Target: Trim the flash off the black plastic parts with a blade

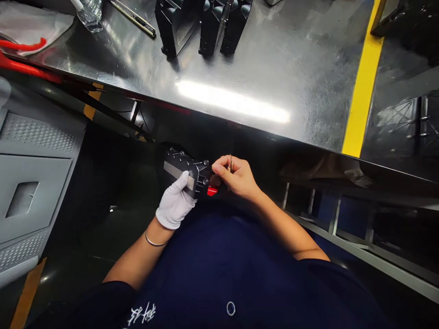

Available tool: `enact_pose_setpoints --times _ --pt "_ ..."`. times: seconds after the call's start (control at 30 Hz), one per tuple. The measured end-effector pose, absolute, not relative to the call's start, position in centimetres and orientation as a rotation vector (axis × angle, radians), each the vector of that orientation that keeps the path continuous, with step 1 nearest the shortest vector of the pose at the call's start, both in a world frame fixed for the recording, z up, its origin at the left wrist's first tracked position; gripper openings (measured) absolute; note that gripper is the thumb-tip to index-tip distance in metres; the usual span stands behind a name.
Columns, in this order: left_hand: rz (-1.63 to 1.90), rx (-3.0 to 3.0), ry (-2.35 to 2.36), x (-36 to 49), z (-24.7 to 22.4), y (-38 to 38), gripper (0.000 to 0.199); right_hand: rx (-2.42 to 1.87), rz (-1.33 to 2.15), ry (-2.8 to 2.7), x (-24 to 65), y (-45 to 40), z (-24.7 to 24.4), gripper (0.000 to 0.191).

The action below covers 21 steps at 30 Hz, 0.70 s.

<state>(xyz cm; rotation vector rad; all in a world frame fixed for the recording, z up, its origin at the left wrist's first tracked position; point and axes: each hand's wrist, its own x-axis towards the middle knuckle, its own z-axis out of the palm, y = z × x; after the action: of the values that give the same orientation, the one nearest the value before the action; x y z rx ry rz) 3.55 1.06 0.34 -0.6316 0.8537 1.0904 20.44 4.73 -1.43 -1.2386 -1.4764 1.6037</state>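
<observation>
My left hand (175, 203), in a white glove, is closed around a black ribbed housing (181, 161) with a silver strip along its side. Its thumb presses on the strip. My bare right hand (238, 176) is closed in a pinch at the housing's right end. A slim brass-coloured metal tool (231, 165) shows between its fingers; most of it is hidden. Just below the fingertips is a small red piece (212, 190), and I cannot tell what it belongs to. Both hands are in front of the table edge, above my lap.
Several black housings (187, 27) stand on the metal table (267, 68). A pen (133, 18), a clear bottle (89, 16) and a white cloth (37, 23) lie at the back left. Yellow tape (363, 87) crosses the right side. A grey plastic bin (34, 192) is at left.
</observation>
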Motion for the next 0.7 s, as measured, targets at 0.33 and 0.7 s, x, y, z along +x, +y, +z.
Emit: enact_pose_setpoints --times 0.33,0.7 --pt "1.109 -0.382 1.031 0.7 0.0 0.6 0.047 -1.449 0.778 -2.181 22.6 6.1 -2.1 0.046" --pt "0.966 0.018 0.914 1.5 0.0 -0.7 0.038 -0.668 0.746 -2.402 22.1 5.4 0.2 0.063"
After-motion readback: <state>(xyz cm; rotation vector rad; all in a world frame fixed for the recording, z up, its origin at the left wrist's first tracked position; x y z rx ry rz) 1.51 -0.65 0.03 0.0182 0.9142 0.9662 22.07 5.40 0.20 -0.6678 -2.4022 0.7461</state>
